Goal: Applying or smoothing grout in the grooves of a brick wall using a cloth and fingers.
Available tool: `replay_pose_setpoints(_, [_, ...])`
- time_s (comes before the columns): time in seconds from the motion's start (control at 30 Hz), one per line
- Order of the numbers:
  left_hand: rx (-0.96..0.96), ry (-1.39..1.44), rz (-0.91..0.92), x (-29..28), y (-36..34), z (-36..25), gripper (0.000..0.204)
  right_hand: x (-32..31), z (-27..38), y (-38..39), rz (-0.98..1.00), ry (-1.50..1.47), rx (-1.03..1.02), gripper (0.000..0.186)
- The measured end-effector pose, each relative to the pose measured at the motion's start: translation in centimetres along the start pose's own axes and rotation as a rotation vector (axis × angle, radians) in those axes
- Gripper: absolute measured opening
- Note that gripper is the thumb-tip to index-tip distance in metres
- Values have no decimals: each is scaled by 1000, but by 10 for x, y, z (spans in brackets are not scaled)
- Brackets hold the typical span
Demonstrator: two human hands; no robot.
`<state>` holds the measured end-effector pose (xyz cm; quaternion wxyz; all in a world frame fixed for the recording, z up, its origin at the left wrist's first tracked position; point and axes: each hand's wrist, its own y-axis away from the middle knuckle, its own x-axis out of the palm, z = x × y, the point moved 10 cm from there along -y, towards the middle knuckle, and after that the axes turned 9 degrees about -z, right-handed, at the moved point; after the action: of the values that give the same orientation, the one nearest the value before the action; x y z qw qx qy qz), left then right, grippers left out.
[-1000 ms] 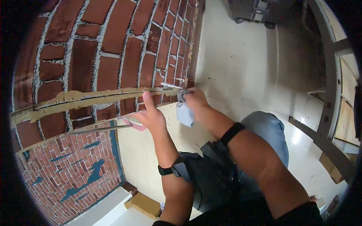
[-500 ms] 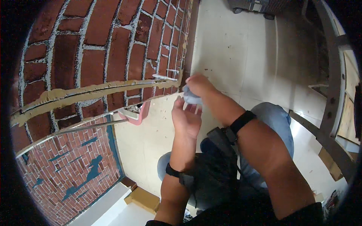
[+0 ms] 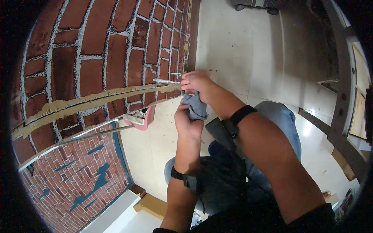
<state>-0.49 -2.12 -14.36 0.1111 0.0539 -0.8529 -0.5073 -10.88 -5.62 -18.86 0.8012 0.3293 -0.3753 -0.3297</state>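
My left hand [image 3: 186, 118] grips a crumpled blue-grey cloth [image 3: 195, 106]. My right hand [image 3: 194, 83] is just above it, fingers curled at the edge of the brick-patterned panel [image 3: 105, 62]; what they hold is hidden. A tan strip with a dark seam [image 3: 97, 97] runs across the panel toward that edge. A thin white piece [image 3: 165, 80] lies at the seam's right end, beside my right fingertips.
A pink dustpan [image 3: 143, 120] sits below the panel. A metal rod [image 3: 95, 134] crosses before a second brick-patterned surface [image 3: 77, 163]. Cardboard [image 3: 153, 204] lies at lower left. A dark wheeled case [image 3: 256, 6] stands at the top, a dark frame [image 3: 344, 101] at the right.
My left hand came off the seam, moved right and down, and took hold of the cloth. My right hand rose slightly to the panel's edge. The view shifted a little.
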Motion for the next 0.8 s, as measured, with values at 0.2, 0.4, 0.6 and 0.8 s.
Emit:
replay_pose_setpoints(0.2, [-50, 85, 78, -9, -8, -3, 49, 5, -11, -9, -6, -140, 58, 23])
replay_pose_setpoints(0.4, [-55, 89, 50, -5, -2, -5, 54, 7, -10, -14, -16, -130, 22, 21])
replay_pose_setpoints(0.6, [-83, 135, 204, 3, -7, 1, 53, 6, -14, -23, 61, -131, 28, 14])
replay_pose_setpoints(0.8, [-57, 95, 220, -1, -11, -1, 51, 14, -8, -16, 21, 46, -60, 13])
